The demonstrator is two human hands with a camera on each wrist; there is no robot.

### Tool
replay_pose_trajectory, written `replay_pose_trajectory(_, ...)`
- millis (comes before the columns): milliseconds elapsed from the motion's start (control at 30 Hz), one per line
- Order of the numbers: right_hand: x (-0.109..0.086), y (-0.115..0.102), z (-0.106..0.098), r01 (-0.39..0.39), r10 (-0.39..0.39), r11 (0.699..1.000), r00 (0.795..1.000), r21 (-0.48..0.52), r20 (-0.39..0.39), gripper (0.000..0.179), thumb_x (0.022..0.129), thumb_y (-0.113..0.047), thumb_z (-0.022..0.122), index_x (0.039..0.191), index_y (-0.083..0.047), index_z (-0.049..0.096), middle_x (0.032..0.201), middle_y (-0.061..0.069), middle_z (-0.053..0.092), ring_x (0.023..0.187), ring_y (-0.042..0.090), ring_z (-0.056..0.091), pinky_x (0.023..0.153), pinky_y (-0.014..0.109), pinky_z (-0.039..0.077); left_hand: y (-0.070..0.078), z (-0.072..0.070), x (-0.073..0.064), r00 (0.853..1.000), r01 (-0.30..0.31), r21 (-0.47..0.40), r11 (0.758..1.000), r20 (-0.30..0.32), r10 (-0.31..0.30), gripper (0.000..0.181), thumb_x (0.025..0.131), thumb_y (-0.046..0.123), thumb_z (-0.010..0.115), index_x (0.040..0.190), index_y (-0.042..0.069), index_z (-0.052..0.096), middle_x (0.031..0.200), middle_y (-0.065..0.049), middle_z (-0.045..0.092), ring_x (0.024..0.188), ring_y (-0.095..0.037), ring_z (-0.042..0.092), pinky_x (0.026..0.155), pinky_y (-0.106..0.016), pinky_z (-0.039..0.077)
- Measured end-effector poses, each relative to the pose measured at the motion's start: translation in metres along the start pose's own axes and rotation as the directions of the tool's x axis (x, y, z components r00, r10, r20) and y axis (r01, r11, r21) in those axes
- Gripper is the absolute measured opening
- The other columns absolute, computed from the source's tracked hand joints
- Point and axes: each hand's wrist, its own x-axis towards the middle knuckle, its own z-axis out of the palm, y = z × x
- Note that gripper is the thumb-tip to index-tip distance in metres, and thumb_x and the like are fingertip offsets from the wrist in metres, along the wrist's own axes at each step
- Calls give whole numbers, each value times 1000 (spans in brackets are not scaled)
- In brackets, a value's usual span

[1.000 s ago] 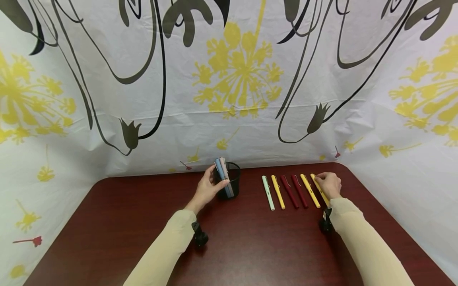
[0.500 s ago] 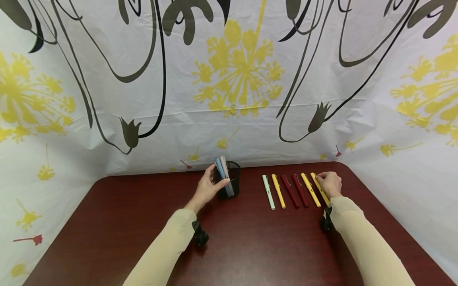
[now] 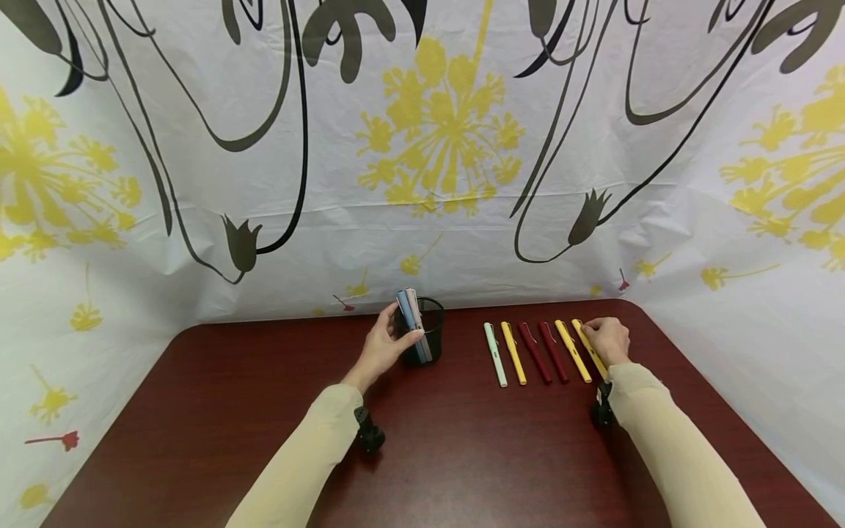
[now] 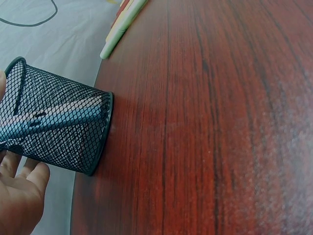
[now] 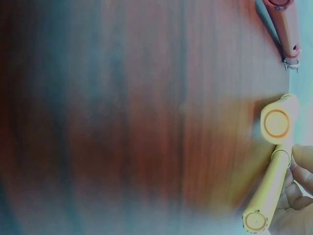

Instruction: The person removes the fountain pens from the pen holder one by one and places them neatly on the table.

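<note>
In the head view, my left hand (image 3: 383, 346) holds a black mesh pen cup (image 3: 433, 343), thumb at the front and fingers round the left side. A blue pen (image 3: 406, 311) and a pale pink pen (image 3: 415, 311) stand inside, leaning left. The left wrist view has the cup (image 4: 63, 117) side-on, its base at the table. On the right, my right hand (image 3: 609, 340) pinches the upper part of the rightmost yellow pen (image 3: 590, 350), which lies at the end of a row. That yellow pen (image 5: 268, 193) runs beside the fingertips in the right wrist view.
Left of the held pen lie another yellow pen (image 3: 573, 352), two dark red pens (image 3: 553, 353), a yellow pen (image 3: 513, 354) and a mint green pen (image 3: 496, 356), roughly parallel. A patterned white curtain (image 3: 330, 176) hangs behind the brown table (image 3: 462, 455).
</note>
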Motion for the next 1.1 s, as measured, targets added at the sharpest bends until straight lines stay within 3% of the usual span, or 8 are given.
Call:
replay_pose_trajectory(267,-1,-1,-2,-10,10,1000,1000,-1,7,30,95,-17,55,104,8,67,89,21,65,68,25,55,61,35,41,1,1,0,1000,5,-2,1000,-6,-5,80,85,22,72,149,12,25,145,-20,38,132,-33,41,104,-47,39)
replay_pose_trajectory(567,-2,1,-4,-12,12,1000,1000,-12,8,32,95,-19,54,104,10,67,100,26,64,78,33,57,67,42,45,1,0,-1,1000,-1,-10,1000,8,1,81,85,25,71,149,13,23,147,-20,35,133,-34,39,105,-47,37)
replay_pose_trajectory(867,-3,0,-10,-9,9,1000,1000,-6,1,38,96,-22,51,115,10,61,116,30,58,101,46,52,84,54,43,0,0,-1,1000,-3,-8,1000,13,3,81,85,25,71,149,12,23,148,-19,34,134,-34,37,106,-46,36)
replay_pose_trajectory(1100,-5,-22,-14,101,-96,993,993,59,-71,39,98,-21,51,122,8,58,114,30,60,101,44,55,82,54,45,1,-1,-1,1000,1,-7,1000,10,-1,81,85,25,71,149,12,23,148,-19,34,135,-33,37,106,-46,36)
